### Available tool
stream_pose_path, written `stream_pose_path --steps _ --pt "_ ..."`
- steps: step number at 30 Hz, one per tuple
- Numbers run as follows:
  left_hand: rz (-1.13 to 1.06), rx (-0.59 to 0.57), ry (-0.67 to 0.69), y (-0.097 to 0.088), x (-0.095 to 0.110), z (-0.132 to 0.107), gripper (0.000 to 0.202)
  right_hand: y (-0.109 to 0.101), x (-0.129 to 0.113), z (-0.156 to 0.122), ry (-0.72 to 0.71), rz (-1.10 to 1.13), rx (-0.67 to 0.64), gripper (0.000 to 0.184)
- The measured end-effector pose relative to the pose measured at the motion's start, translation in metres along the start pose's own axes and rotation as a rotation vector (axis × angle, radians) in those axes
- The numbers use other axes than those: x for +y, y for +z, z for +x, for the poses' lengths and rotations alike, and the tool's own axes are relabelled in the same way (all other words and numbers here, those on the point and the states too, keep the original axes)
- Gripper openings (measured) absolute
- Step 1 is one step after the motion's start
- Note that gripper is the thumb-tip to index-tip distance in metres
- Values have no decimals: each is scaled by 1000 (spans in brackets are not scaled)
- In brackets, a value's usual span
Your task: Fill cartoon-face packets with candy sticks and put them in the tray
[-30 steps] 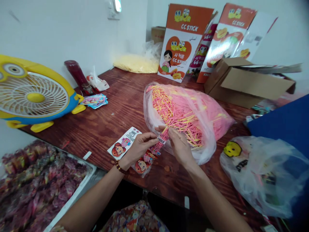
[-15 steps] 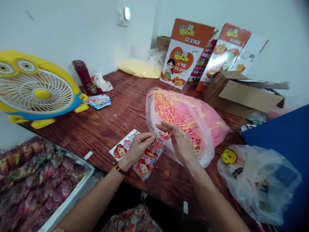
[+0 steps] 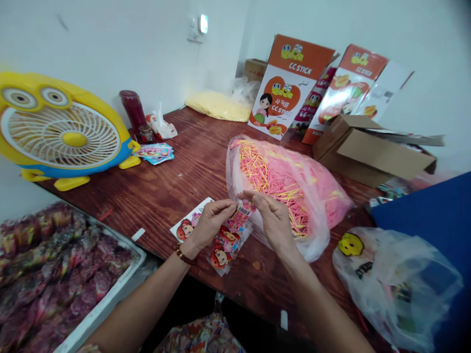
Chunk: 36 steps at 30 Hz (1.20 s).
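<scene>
left hand point(image 3: 210, 221) pinches a barcoded packet point(image 3: 243, 212) — right hand point(image 3: 275, 220) near, can't tell its grip

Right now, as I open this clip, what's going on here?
A person has both hands at a small barcoded packet. The left hand pinches it; the right hand is at its upper end, though whether it grips is hard to tell. Cartoon-printed pouches lie just below on the wooden table. Beyond the hands sits an open plastic bag of pink and yellow sticks.
</scene>
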<state>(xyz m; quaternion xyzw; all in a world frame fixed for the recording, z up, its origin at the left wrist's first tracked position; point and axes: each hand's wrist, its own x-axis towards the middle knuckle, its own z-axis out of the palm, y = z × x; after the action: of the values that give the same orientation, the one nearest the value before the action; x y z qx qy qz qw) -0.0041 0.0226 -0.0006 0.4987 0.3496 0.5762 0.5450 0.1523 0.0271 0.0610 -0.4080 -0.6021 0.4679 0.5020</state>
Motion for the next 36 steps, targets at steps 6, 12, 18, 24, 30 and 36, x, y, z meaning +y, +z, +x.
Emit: stream_pose_path --steps 6,12,18,24,30,36 --pt "100 -10 10 1 2 0 25 6 -1 4 -58 115 98 25" --pt "140 14 52 -4 12 6 27 -2 -31 18 -116 177 162 33" --pt "120 48 19 -12 8 8 27 -21 -13 10 -6 143 175 32" --pt "154 32 9 -6 2 3 25 -14 23 -5 44 -219 11 21" --pt "220 93 42 -1 0 -2 22 -15 20 -1 2 -402 -103 31" --pt "47 79 -148 -2 2 -3 24 -22 29 5 103 -281 -108 34"
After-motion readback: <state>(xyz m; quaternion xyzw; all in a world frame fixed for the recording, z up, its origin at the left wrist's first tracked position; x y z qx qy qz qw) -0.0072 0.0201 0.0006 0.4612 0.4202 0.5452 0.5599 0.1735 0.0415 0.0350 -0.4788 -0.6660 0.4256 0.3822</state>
